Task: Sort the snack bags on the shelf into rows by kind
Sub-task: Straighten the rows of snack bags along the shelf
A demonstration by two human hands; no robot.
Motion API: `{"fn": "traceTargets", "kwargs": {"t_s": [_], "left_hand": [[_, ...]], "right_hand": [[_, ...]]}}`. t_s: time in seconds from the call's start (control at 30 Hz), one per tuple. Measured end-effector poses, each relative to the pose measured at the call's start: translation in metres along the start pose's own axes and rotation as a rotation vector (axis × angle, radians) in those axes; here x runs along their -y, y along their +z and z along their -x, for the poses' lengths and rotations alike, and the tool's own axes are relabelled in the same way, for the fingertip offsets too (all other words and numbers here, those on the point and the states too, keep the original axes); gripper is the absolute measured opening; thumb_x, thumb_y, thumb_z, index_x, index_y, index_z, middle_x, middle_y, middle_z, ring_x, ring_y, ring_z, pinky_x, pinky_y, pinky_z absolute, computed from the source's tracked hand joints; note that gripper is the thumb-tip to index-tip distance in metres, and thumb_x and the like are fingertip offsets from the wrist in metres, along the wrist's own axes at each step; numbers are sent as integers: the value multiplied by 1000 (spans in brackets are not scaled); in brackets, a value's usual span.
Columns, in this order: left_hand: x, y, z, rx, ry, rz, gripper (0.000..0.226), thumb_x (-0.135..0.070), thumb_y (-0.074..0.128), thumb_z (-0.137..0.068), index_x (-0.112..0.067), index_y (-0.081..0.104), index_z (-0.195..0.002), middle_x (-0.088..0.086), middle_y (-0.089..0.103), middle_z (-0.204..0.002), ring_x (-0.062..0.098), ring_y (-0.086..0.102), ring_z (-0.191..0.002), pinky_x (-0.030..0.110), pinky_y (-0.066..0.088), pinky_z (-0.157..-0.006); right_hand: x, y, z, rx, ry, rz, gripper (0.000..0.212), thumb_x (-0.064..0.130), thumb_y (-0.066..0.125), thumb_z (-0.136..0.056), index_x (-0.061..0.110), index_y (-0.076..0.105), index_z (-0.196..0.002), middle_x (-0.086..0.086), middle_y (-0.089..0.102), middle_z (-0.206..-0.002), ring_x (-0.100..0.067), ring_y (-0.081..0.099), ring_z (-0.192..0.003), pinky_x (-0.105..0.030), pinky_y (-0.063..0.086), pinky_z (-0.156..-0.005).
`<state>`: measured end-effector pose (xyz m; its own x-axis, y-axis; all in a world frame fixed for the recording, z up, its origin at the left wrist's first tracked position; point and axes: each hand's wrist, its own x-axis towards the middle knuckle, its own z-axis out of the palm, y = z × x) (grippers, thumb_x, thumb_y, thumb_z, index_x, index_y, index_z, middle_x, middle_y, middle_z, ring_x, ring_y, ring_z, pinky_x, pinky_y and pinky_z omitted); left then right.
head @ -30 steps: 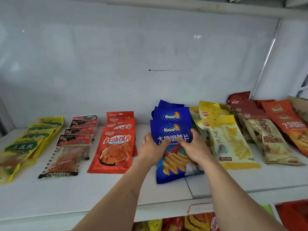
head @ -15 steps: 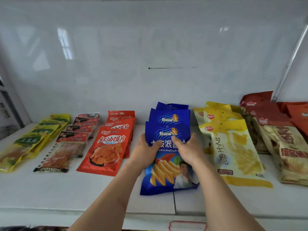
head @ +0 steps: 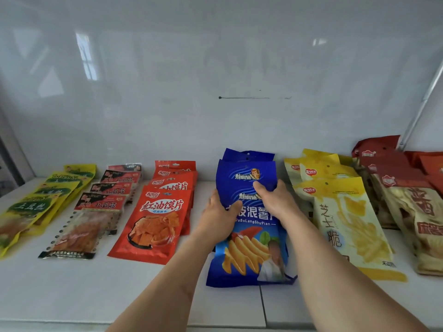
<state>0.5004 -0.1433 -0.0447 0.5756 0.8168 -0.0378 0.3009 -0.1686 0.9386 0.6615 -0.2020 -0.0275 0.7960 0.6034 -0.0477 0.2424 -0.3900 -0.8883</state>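
A: Where do the person's hands sit?

B: Both are on the front blue bag, which lies flat on the white shelf. The left hand grips the bag's left edge, thumb curled over the printed face. The right hand holds the upper right part, thumb across the top of the bag.

A: Is the blue bag alone?

B: No. Behind it, toward the back wall, more blue bags overlap in one row, their top edges showing above the front one.

A: What lies left of the blue bag?

B: Just beside it a row of red bags, overlapping front to back. Further left a row of clear bags with red and black headers, and furthest left a row of yellow-green bags.

A: And right of it?

B: A row of yellow bags, the front one close to the right forearm; whether it touches the blue bag cannot be told. Beyond those, tan bags with dark red tops, and at the frame's edge orange bags, partly cut off.

A: Anything else near the blue bag?

B: A seam in the shelf starts below the bag's bottom edge and runs to the front lip
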Motion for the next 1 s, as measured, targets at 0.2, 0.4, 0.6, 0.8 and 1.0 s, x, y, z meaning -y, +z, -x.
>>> {"fn": "traceTargets", "kwargs": {"t_s": [0.2, 0.4, 0.6, 0.8, 1.0], "left_hand": [[-10, 4, 39, -191, 155, -626, 84, -71, 34, -94, -27, 3, -159, 0, 4, -167, 27, 5, -153, 49, 15, -121], [-1, 23, 66, 4, 208, -893, 93, -85, 7, -79, -36, 3, -157, -5, -11, -167, 29, -15, -152, 60, 2, -120], [3, 5, 46, 8, 343, -966, 100, -82, -5, -69, -37, 8, -158, -1, -8, -168, 31, -14, -153, 51, 5, -123], [3, -1, 34, 113, 317, -1015, 76, -77, 11, -87, -44, 7, -156, -5, -10, -167, 28, -19, -152, 57, 0, -121], [4, -3, 29, 217, 242, -921, 72, -75, 20, -92, -45, 4, -156, -9, -10, -166, 25, -20, -152, 55, 10, -121]], "right_hand": [[25, -2, -4, -165, -302, 549, 84, 73, 36, -92, 28, 10, -158, -4, 10, -166, -30, 13, -152, -51, 21, -120], [44, 11, -23, -54, -394, 722, 75, 74, 31, -92, 37, 22, -156, 2, 11, -166, -30, 4, -152, -54, 13, -119], [36, 25, -41, 17, -368, 727, 73, 77, 30, -90, 40, 29, -153, 5, 13, -166, -29, 6, -152, -58, 16, -116], [35, 30, -53, 63, -329, 712, 76, 81, 28, -87, 42, 28, -152, 6, 11, -166, -33, 6, -152, -60, 16, -116], [33, 38, -58, 121, -279, 726, 78, 84, 24, -85, 44, 29, -151, 5, 15, -165, -36, 11, -150, -60, 15, -115]]}}
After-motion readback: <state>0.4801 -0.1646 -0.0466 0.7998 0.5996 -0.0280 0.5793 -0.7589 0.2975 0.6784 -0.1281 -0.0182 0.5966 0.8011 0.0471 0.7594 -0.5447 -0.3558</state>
